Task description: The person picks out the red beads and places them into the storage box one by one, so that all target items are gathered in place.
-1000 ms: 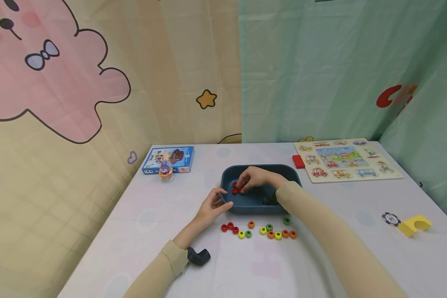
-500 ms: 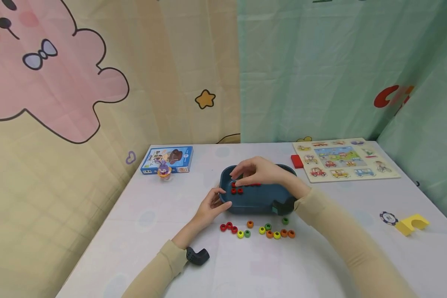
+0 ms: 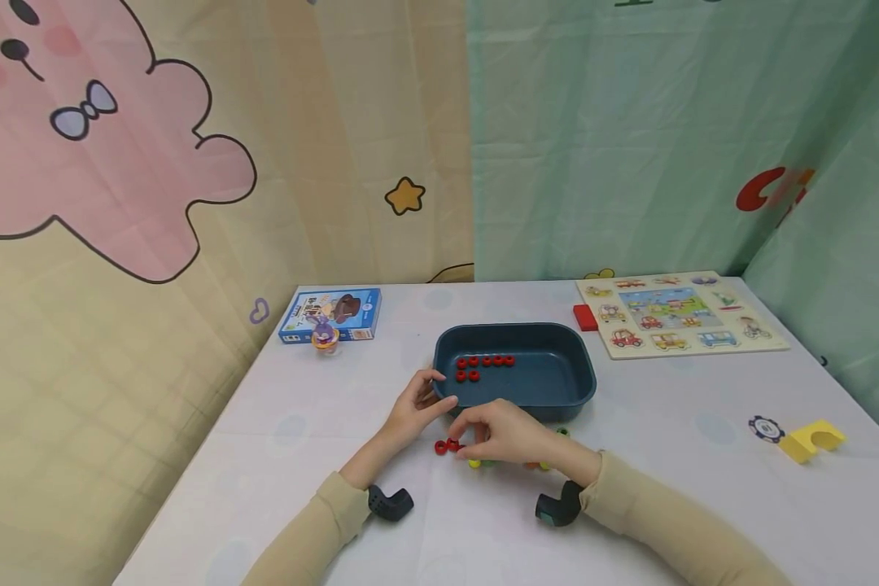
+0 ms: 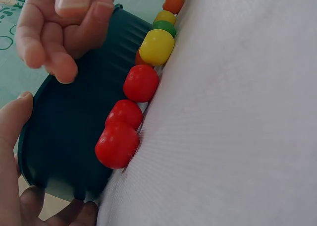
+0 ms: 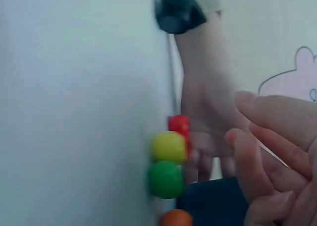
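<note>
Hands both work at the middle of the worktop point(image 3: 249, 464): the left hand point(image 3: 413, 407) grips the left end of a dark blue tray point(image 3: 549, 376), while the right hand point(image 3: 509, 431), empty, hovers at its near side, thumb and fingertips slightly parted.

On the far left lies a blue box point(image 3: 347, 311), a small purple figure point(image 3: 325, 334) just before it. Seven red beads point(image 3: 487, 360) sit in the tray's left half. Near the tray, three red beads lie left of yellow point(image 4: 157, 47), green point(image 5: 166, 179) and orange point(image 5: 176, 219) beads, partly hidden by the right hand.

Far right are a red block point(image 3: 585, 317) and a picture board point(image 3: 681, 316); nearer, a round chip point(image 3: 766, 429) and yellow arch point(image 3: 813, 441).
</note>
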Motion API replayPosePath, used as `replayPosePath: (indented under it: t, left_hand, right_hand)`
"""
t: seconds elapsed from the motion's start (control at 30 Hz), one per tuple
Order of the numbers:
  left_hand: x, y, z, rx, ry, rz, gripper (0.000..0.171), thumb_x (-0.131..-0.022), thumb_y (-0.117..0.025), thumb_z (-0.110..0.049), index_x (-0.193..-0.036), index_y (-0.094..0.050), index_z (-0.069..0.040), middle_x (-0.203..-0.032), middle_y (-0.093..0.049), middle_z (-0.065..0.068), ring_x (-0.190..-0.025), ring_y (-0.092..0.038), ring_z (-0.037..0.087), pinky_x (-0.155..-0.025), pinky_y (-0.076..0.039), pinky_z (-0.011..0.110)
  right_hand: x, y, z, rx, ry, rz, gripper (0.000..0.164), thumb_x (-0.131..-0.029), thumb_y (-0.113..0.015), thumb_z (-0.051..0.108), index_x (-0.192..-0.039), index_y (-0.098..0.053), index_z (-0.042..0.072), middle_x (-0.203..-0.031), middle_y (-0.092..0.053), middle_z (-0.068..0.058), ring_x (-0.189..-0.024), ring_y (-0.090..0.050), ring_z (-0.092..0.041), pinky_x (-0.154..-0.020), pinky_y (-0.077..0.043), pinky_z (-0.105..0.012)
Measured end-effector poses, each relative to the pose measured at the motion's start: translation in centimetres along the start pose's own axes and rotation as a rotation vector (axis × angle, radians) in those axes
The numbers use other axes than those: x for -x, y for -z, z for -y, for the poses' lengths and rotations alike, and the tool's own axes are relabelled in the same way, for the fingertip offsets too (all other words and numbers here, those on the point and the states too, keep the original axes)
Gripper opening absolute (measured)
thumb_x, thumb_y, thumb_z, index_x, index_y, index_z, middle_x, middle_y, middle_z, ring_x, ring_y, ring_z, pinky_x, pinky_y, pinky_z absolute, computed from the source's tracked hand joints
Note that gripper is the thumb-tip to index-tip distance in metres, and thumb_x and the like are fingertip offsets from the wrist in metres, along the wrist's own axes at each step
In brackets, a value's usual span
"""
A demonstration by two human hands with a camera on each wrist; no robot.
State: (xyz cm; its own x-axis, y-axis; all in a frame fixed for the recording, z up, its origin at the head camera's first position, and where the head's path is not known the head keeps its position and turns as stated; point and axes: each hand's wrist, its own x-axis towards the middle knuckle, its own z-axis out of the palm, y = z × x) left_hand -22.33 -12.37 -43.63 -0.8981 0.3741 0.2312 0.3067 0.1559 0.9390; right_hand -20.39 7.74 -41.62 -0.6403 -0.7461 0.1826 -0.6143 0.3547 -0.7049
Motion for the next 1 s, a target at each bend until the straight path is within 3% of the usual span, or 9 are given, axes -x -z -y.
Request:
replayPosePath:
  t: [0.27,0.67,1.0]
  left_hand:
    - [0.0,-0.3,0.1,-0.016,0.003,-0.010,0.042,-0.085,-0.061,-0.015,-0.117,-0.038,0.001,-0.142,-0.022,0.022,-0.121,-0.038,0.035,-0.097,-0.034,0.045]
    - [0.1,-0.2,0.2,0.014,0.020,-0.021,0.041,-0.085,-0.061,-0.015,-0.116,-0.039,-0.002,-0.142,-0.021,0.022,-0.122,-0.037,0.035,-0.097,-0.033,0.045]
    - [0.0,-0.1,-0.1,-0.015,0.046,-0.025,0.043,-0.085,-0.062,-0.020,-0.117,-0.040,-0.003,-0.143,-0.021,0.019,-0.122,-0.037,0.032,-0.097,-0.035,0.042]
  right_hand:
    - [0.5,-1.7,-1.4,0.046,-0.015,-0.114,0.021,-0.075,-0.072,0.027,-0.094,-0.065,0.020,-0.057,-0.052,0.011,-0.047,-0.046,-0.003,-0.043,-0.041,-0.020]
    - [0.6,-2.5,-1.9,0.092,-0.087,-0.116,0.022,-0.074,-0.073,0.026,-0.094,-0.066,0.019,-0.068,-0.056,0.017,-0.047,-0.045,-0.001,-0.043,-0.041,-0.018]
    - [0.5,-2.6,-1.8,0.106,-0.107,-0.130,0.021,-0.074,-0.073,0.025,-0.093,-0.066,0.020,-0.074,-0.059,0.017,-0.049,-0.046,-0.001,-0.044,-0.042,-0.018]
